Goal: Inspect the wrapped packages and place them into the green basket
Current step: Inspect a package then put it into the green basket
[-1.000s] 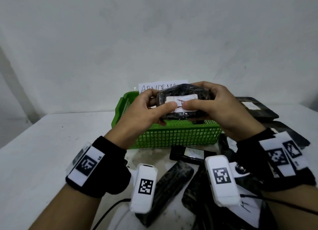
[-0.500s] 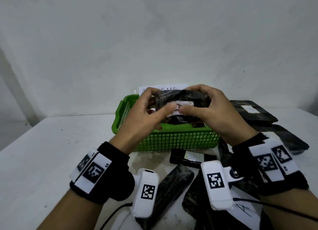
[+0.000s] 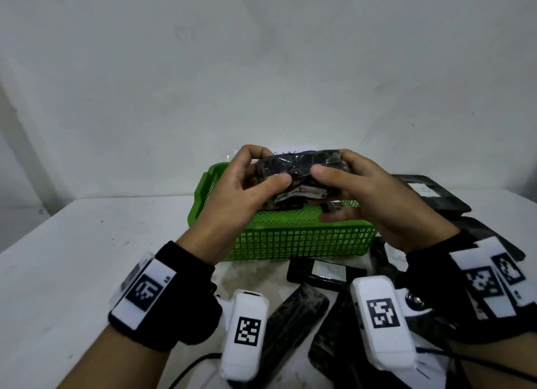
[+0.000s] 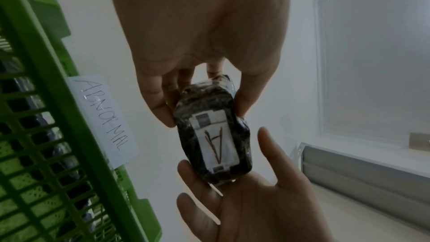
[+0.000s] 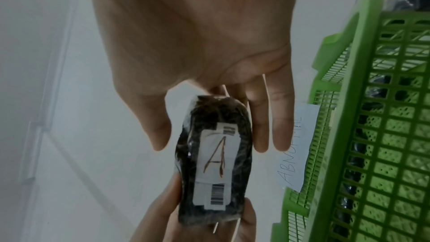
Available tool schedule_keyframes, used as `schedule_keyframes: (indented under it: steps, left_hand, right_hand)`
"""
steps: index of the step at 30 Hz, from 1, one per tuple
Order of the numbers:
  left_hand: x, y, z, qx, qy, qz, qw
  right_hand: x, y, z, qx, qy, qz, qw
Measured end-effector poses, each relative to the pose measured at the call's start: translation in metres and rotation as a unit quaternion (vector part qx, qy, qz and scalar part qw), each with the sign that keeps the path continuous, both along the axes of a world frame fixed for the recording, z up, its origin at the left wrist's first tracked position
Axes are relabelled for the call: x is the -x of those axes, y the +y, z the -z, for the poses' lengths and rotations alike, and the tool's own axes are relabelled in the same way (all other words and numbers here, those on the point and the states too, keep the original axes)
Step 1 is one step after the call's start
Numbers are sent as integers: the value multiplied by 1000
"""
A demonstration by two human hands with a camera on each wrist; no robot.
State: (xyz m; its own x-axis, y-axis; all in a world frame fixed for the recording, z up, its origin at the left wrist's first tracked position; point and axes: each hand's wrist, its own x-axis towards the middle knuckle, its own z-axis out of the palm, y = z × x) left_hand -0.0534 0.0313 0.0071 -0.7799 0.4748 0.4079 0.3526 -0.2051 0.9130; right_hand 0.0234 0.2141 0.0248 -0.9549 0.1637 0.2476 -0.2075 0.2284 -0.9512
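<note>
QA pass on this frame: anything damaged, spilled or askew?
Nothing stands out. Both hands hold the package above the basket; its wrap looks whole, and the label marked "A" sits flat. The basket's own tag reads "ABNORMAL".

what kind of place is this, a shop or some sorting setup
Probably a sorting or inspection bench: a green basket tagged with an "ABNORMAL" paper sign, black wrapped packages on a bare white table.
</note>
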Motion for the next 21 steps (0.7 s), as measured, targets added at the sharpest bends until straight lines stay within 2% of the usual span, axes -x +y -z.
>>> schedule_keyframes:
  steps: [6,15,19,21]
  left_hand:
    - [-2,1,1,2,-8,-6,1000]
    - [-4,6,5,43,34,-68,996]
    - [-4,5,4,75,-7,-40,996]
    - [-4,5,2,61,-28,-28,997]
  right_hand:
    - [7,-4,7,41,24,40,998]
    - [6,-5,12,-124,97,97,983]
    - [3,-5,11,-164,115,97,975]
    - [2,-4,9,-181,112,91,973]
